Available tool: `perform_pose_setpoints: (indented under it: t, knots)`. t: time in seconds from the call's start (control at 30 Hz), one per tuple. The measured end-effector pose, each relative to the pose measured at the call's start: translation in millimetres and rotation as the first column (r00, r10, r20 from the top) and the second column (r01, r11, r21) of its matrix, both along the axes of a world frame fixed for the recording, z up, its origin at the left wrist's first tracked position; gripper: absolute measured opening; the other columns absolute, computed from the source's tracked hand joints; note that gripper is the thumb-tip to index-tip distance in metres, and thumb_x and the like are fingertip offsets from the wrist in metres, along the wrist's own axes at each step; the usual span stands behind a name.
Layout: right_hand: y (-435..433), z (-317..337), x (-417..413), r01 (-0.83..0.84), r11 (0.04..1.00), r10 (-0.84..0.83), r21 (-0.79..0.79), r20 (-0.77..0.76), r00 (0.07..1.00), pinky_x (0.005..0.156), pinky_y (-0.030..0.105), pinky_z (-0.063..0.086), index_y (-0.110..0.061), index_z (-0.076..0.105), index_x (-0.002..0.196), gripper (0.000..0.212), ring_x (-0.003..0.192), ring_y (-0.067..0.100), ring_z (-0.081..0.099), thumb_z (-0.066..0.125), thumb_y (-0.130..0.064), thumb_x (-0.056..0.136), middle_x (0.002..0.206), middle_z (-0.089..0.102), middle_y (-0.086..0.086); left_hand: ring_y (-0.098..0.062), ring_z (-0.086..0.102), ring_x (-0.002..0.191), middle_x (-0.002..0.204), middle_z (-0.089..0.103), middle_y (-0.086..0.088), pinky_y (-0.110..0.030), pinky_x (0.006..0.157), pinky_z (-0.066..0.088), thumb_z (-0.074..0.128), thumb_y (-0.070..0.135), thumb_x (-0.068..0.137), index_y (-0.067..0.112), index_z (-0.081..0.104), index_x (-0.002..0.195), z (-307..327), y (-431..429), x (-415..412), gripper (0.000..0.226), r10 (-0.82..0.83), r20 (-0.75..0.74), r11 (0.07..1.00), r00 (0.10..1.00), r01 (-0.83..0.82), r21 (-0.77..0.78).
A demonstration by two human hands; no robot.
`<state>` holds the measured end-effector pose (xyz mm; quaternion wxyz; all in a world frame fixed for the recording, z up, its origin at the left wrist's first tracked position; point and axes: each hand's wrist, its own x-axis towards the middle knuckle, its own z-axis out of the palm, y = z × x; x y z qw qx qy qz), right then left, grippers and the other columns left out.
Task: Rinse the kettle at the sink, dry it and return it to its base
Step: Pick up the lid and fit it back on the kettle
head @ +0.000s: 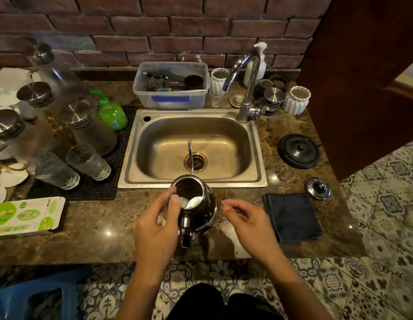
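While both hands loose: kettle upright, spout toward sink, handle toward person.

Both forearms are bare from wrist to elbow, with no sleeve showing anywhere along them. The left hand and the right hand carry no gloves, rings, watch or bands that can be made out. The fingernails look short and plain. Below the near edge of the surface, between the two forearms, dark, nearly black clothing covers the person's lower body; its fabric shows no pattern, print or seam that can be told.
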<state>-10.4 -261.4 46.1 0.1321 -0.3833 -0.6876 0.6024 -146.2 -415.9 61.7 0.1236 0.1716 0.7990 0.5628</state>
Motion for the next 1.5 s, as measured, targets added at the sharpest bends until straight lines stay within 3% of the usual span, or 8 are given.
perform_pose_setpoints:
  t: [0.23, 0.43, 0.57, 0.67, 0.73, 0.9, 1.07, 1.5]
  knots:
    - [68, 10, 49, 0.060, 0.994, -0.062, 0.090, 0.016, 0.998, 0.073, 0.003, 0.050, -0.049, 0.073, 0.091, 0.019, 0.089, -0.012, 0.070, 0.069, -0.031, 0.095, 0.095, 0.076, -0.031, 0.006, 0.058, 0.121, 0.129, 0.068, 0.017, -0.013, 0.100, 0.046, 0.059, 0.046, 0.096, 0.028, 0.069, 0.129, 22, 91, 45, 0.038, -0.189, -0.080, 0.981, 0.979, 0.192, 0.028]
    - [139, -10, 98, 0.071, 0.987, -0.083, 0.143, 0.085, 0.993, 0.087, 0.018, 0.056, -0.034, 0.077, 0.104, 0.013, 0.094, -0.008, 0.070, 0.067, -0.033, 0.095, 0.096, 0.078, -0.021, 0.012, 0.067, 0.091, 0.101, 0.074, 0.021, -0.002, 0.075, 0.047, 0.068, 0.030, 0.095, 0.023, 0.072, 0.124, -11, 176, 92, 0.030, -0.302, 0.110, 0.952, 0.947, 0.305, -0.011]
    - [185, -27, 123, 0.050, 0.981, -0.079, 0.186, 0.151, 0.985, 0.086, 0.019, 0.056, -0.028, 0.077, 0.109, 0.018, 0.094, -0.006, 0.070, 0.066, -0.033, 0.096, 0.098, 0.076, -0.019, 0.018, 0.065, 0.090, 0.112, 0.073, 0.014, -0.007, 0.079, 0.051, 0.069, 0.028, 0.095, 0.023, 0.072, 0.120, -44, 233, 118, 0.025, -0.359, 0.231, 0.924, 0.904, 0.380, -0.051]
    - [215, -39, 137, 0.072, 0.978, -0.109, 0.196, 0.189, 0.976, 0.089, 0.028, 0.058, -0.025, 0.077, 0.110, 0.018, 0.094, 0.003, 0.072, 0.066, -0.029, 0.096, 0.099, 0.078, -0.011, 0.004, 0.069, 0.088, 0.105, 0.075, 0.010, -0.034, 0.088, 0.058, 0.064, 0.038, 0.097, 0.035, 0.073, 0.099, -65, 271, 133, 0.010, -0.331, 0.352, 0.918, 0.875, 0.385, -0.095]
    - [234, -47, 144, 0.086, 0.972, -0.141, 0.221, 0.246, 0.959, 0.091, 0.033, 0.058, -0.023, 0.076, 0.112, 0.020, 0.096, 0.009, 0.072, 0.066, -0.029, 0.096, 0.103, 0.078, -0.006, -0.008, 0.071, 0.081, 0.097, 0.076, 0.008, -0.042, 0.082, 0.059, 0.054, 0.050, 0.099, 0.036, 0.070, 0.087, -76, 298, 144, 0.025, -0.306, 0.436, 0.910, 0.846, 0.395, -0.128]
    - [269, -70, 149, 0.081, 0.954, -0.187, 0.290, 0.358, 0.915, 0.090, 0.029, 0.054, -0.017, 0.072, 0.123, 0.028, 0.099, 0.019, 0.073, 0.064, -0.024, 0.096, 0.115, 0.077, 0.004, -0.018, 0.066, 0.074, 0.106, 0.074, 0.000, -0.028, 0.053, 0.052, 0.034, 0.063, 0.102, 0.022, 0.068, 0.100, -96, 349, 165, 0.053, -0.235, 0.607, 0.902, 0.759, 0.403, -0.154]
    - [287, -90, 147, 0.025, 0.940, -0.194, 0.342, 0.472, 0.860, 0.093, 0.039, 0.057, -0.021, 0.067, 0.129, 0.034, 0.103, 0.022, 0.070, 0.065, -0.024, 0.095, 0.118, 0.074, 0.004, -0.022, 0.065, 0.075, 0.088, 0.067, 0.001, -0.033, 0.059, 0.052, 0.029, 0.064, 0.102, 0.023, 0.063, 0.094, -111, 368, 175, 0.054, -0.168, 0.633, 0.897, 0.756, 0.383, -0.220]
    - [300, -115, 155, -0.026, 0.931, -0.158, 0.365, 0.464, 0.872, 0.084, 0.031, 0.053, -0.021, 0.076, 0.114, 0.023, 0.093, 0.020, 0.071, 0.069, -0.031, 0.095, 0.107, 0.077, 0.004, -0.015, 0.065, 0.065, 0.101, 0.068, 0.001, -0.023, 0.048, 0.049, 0.035, 0.062, 0.101, 0.022, 0.066, 0.099, -130, 379, 185, 0.051, -0.087, 0.697, 0.930, 0.712, 0.309, -0.200]
